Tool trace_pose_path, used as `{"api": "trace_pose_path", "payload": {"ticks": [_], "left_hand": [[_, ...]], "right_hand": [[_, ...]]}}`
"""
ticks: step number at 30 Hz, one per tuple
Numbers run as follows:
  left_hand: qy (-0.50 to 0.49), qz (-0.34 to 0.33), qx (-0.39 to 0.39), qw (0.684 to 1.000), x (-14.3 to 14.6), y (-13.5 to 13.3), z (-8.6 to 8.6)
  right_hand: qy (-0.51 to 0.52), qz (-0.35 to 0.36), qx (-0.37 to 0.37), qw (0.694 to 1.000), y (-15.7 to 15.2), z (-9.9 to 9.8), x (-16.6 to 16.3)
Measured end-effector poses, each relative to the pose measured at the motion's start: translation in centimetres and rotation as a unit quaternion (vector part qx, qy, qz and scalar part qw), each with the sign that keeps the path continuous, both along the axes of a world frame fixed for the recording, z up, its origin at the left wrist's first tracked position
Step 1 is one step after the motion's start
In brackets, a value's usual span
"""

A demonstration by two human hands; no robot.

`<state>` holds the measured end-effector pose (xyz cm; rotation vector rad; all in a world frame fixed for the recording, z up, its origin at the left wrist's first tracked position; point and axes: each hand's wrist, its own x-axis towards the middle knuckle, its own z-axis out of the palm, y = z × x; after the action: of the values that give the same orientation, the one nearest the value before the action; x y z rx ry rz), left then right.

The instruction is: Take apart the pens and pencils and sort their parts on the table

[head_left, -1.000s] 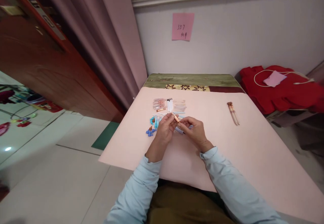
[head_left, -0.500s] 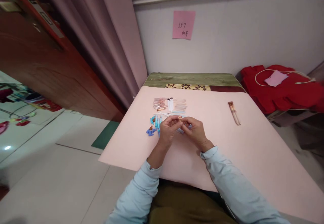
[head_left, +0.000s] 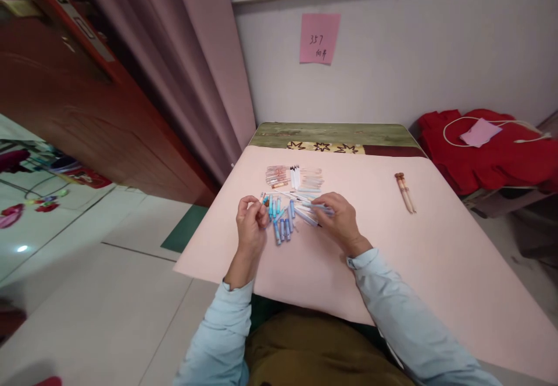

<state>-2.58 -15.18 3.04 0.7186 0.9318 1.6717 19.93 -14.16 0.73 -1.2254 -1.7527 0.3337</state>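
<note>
My left hand (head_left: 251, 220) is raised at the left of the pen parts, its thumb and forefinger pinching a small brownish pen part (head_left: 262, 197). My right hand (head_left: 339, 218) is low over the right end of a loose bunch of thin white pen refills (head_left: 300, 206), fingers bent together; what lies between the fingertips is hard to make out. Between the hands lie several blue pen barrels (head_left: 282, 229) and light-blue ones (head_left: 272, 207). Behind them are clear barrels with brownish parts (head_left: 277, 174), white refills with black tips (head_left: 295, 178) and more clear tubes (head_left: 311, 178).
Two brown-topped pens (head_left: 405, 193) lie side by side on the right of the pale pink table cover (head_left: 370, 281). Red cloth (head_left: 514, 162) with a white cable is piled beyond the right edge. A wooden door (head_left: 108, 113) and a curtain (head_left: 209, 54) stand at left.
My hands have parted from the middle, where they held a small brownish piece together. The left moved left with a brownish part; the right stays close to the refills.
</note>
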Motion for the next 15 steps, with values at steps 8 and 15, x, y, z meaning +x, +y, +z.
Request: {"api": "trace_pose_path", "payload": {"ticks": [8, 15], "left_hand": [[-0.095, -0.091, 0.039, 0.991, 1.5, 0.4, -1.0], [-0.135, -0.147, 0.010, 0.980, 1.8, 0.1, -1.8]], "right_hand": [[-0.207, 0.091, 0.031, 0.974, -0.7, -1.6, -0.4], [-0.225, 0.047, 0.066, 0.971, -1.1, -1.6, -1.1]]}}
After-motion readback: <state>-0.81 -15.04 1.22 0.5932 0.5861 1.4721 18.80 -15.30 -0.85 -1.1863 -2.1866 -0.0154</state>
